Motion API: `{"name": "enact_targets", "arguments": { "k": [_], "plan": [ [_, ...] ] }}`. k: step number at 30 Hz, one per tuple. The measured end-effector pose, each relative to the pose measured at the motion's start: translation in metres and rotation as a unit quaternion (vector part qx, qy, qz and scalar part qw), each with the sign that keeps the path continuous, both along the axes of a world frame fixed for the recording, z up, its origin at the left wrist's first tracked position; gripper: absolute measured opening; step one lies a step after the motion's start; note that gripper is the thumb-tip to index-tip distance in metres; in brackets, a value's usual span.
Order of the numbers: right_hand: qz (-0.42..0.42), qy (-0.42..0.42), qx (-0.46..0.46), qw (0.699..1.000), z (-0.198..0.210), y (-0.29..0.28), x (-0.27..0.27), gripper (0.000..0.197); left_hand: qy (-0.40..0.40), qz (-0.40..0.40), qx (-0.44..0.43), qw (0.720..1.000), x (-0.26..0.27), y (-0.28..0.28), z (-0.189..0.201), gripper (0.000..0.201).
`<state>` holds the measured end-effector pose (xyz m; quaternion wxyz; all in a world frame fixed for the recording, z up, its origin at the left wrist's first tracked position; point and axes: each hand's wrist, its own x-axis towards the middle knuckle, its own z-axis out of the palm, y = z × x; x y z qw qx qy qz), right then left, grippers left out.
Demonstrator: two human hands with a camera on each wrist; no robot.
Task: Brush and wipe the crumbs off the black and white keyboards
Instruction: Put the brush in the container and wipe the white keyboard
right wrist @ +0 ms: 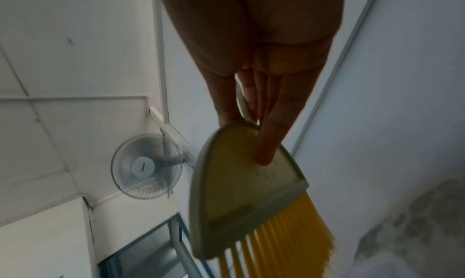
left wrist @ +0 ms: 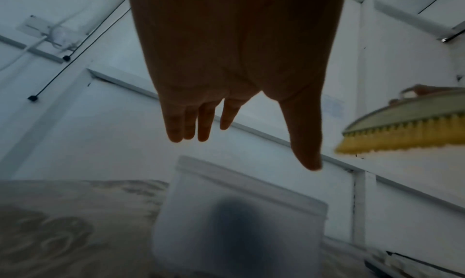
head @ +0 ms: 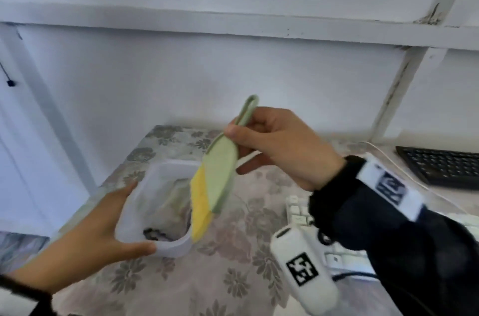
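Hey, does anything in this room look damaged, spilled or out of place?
The white frame joint at upper right has dark stains and chipped-looking paint. In the right wrist view a mottled dark patch spreads over the wall. No spill shows around the container.

I get an evenly lit head view, soft, with blur around the right hand (head: 280,144) and brush (head: 220,173). Both wrist views run dim. The left hand (left wrist: 236,63) is backlit, nearly a silhouette, the tub (left wrist: 239,222) is smeared, and straight lines bow at the edges.
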<state>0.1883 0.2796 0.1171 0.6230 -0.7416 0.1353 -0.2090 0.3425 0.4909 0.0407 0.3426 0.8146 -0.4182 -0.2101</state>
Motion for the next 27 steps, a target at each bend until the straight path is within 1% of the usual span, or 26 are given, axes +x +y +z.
{"name": "enact_targets", "arguments": {
  "k": [1, 3, 4, 5, 7, 10, 13, 15, 17, 23, 27],
  "plan": [
    [0.007, 0.015, -0.001, 1.0, -0.003, 0.005, 0.018, 0.021, 0.012, -0.004, 0.004, 1.0, 0.006, 0.001, -0.005, 0.092],
    [0.019, 0.046, -0.002, 0.999, -0.008, 0.012, 0.052, 0.028, 0.022, -0.001, 0.019, 1.0, 0.022, 0.004, -0.019, 0.12],
    [0.026, 0.063, 0.0, 0.998, -0.012, 0.015, 0.066, 0.028, 0.033, 0.001, 0.026, 0.999, 0.029, 0.006, -0.025, 0.128],
    [0.035, 0.081, 0.001, 0.996, -0.015, 0.018, 0.081, 0.027, 0.042, -0.002, 0.027, 0.999, 0.035, 0.008, -0.03, 0.13],
    [0.049, 0.12, -0.007, 0.992, -0.023, 0.021, 0.104, 0.027, 0.06, -0.009, 0.015, 0.998, 0.043, 0.009, -0.036, 0.129],
    [0.061, 0.173, -0.022, 0.983, -0.037, 0.022, 0.129, 0.029, 0.112, -0.004, -0.01, 0.994, 0.046, 0.011, -0.037, 0.129],
    [0.074, 0.224, -0.012, 0.972, -0.051, 0.022, 0.143, 0.029, 0.142, 0.01, -0.026, 0.989, 0.05, 0.012, -0.04, 0.129],
    [0.079, 0.243, 0.006, 0.967, -0.059, 0.024, 0.149, 0.03, 0.15, 0.015, -0.04, 0.988, 0.053, 0.013, -0.043, 0.133],
    [0.08, 0.264, 0.013, 0.961, -0.065, 0.026, 0.153, 0.031, 0.15, 0.013, -0.046, 0.987, 0.054, 0.013, -0.045, 0.133],
    [0.064, 0.349, -0.047, 0.934, -0.073, 0.025, 0.161, 0.039, 0.144, 0.007, -0.058, 0.988, 0.056, 0.015, -0.045, 0.133],
    [0.055, 0.367, -0.072, 0.926, -0.075, 0.027, 0.161, 0.048, 0.139, -0.004, -0.074, 0.987, 0.053, 0.014, -0.043, 0.129]
  ]
}}
